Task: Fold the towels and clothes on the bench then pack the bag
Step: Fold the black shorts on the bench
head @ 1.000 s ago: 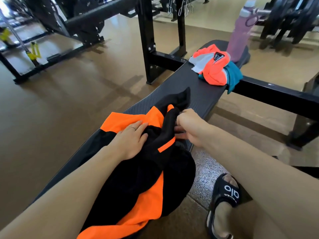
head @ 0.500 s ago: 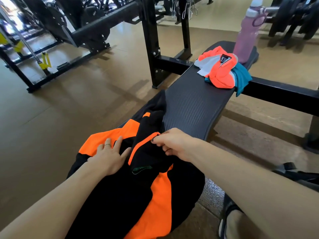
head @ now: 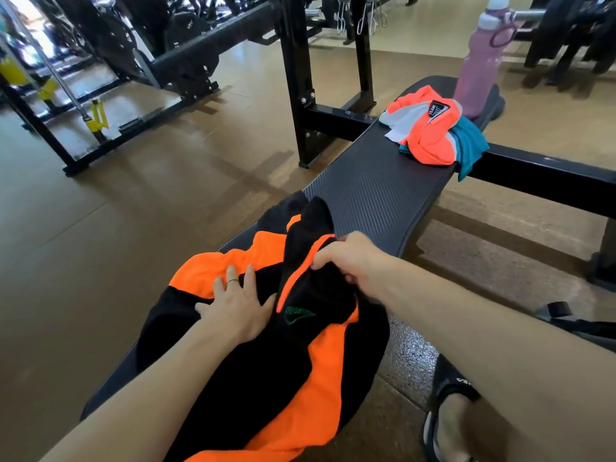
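Gym bench (head: pixel 383 195) — my left hand (head: pixel 238 301) lies flat on a limp, light jersey (head: pixel 266 361); my right hand (head: pixel 350 258) pinches its collar — I'd grip seams.

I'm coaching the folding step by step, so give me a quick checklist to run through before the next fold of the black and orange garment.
1. Left hand lies flat on the black and orange garment, pinning it: ok.
2. Right hand pinches an orange-trimmed edge of the garment: ok.
3. Garment lies flat: not ok, it is bunched, and part hangs over the edge of the bench on the right.
4. Free bench surface beyond the garment to spread it on: ok.
5. Coral, grey and teal clothes pile and pink bottle sit at the far end, apart from the garment: ok.
6. Bag ready for packing: cannot tell, only dark straps show on the floor at right.
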Tool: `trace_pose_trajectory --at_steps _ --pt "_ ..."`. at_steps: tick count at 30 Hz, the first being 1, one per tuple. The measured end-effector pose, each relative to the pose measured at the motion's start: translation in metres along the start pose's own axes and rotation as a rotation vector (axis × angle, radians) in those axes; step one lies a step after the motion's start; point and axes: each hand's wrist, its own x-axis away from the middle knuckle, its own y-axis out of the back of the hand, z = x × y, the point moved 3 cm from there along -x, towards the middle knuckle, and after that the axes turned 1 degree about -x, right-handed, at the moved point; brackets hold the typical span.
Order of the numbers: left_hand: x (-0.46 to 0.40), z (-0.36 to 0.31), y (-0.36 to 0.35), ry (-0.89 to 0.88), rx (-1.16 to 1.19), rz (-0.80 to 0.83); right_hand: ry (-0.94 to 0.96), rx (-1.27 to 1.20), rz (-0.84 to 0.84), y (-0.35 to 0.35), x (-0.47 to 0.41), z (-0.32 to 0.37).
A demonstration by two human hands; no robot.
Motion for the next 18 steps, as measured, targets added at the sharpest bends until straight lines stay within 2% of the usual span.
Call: trace_pose_trajectory --at_steps 2,4,7,12,14,18 --pt "-0.002 0.003 0.004 -0.019 -0.012 -0.024 0.171 0.314 -0.260 0.029 0.000 0.010" --pt "-0.003 0.002 0.007 -0.049 -0.043 -0.051 0.282 0.512 -0.395 0.053 0.002 0.017" --pt "-0.006 -0.005 0.011 -0.099 -0.065 -0.079 0.261 0.621 -0.368 0.065 -0.004 0.012" --pt "-0.021 -0.002 0.010 -0.190 0.036 -0.101 0.235 0.876 -0.183 0.048 -0.006 -0.006" --pt "-0.028 0.015 0.005 -0.132 0.097 -0.078 0.203 0.875 -0.129 0.048 -0.009 -0.009" --pt "-0.037 0.064 -0.007 0.017 0.132 -0.057 0.254 0.522 -0.194 0.064 -0.013 0.002"
